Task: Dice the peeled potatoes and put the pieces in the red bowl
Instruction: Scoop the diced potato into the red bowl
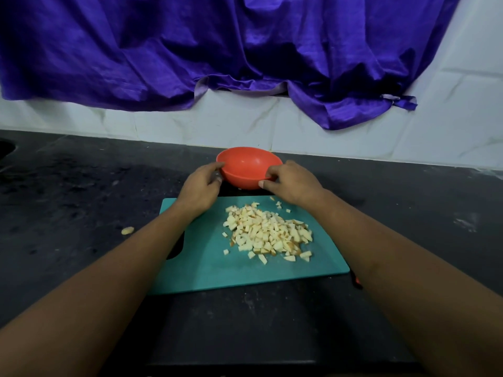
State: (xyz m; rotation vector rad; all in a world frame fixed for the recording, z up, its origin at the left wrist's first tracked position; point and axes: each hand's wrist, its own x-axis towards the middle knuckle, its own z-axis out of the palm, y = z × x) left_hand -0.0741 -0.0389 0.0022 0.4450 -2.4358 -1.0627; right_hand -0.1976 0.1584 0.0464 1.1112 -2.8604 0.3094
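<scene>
Two bare forearms entered from the lower corners of the frame, cut off at the bottom edge, and met at the centre. The left hand (200, 187) gripped the left rim of the red bowl (246, 163), and its fingers (217, 167) curled over the edge. The right hand (292, 183) pinched the right rim between thumb and fingers (266, 183). The bowl was smooth, round plastic with nothing visible inside. It sat just above the far edge of the cutting board (204, 265) and tilted with its opening toward the camera. Whether its base touched the counter (81, 191) could not be told.

The board was a flat teal rectangle with a dark handle slot (177, 246), half hidden by the left forearm. A loose heap of diced potato (268, 234), pale cubes with browned edges, lay on its right half, with a few pieces scattered around it. One stray scrap (127, 230) lay on the dark, speckled counter at centre left. A small red and black object (357, 281) showed at the board's lower right corner, too hidden to identify. Glossy, creased purple cloth (190, 50) hung across the top of the frame over a white marbled tile wall (449, 123).
</scene>
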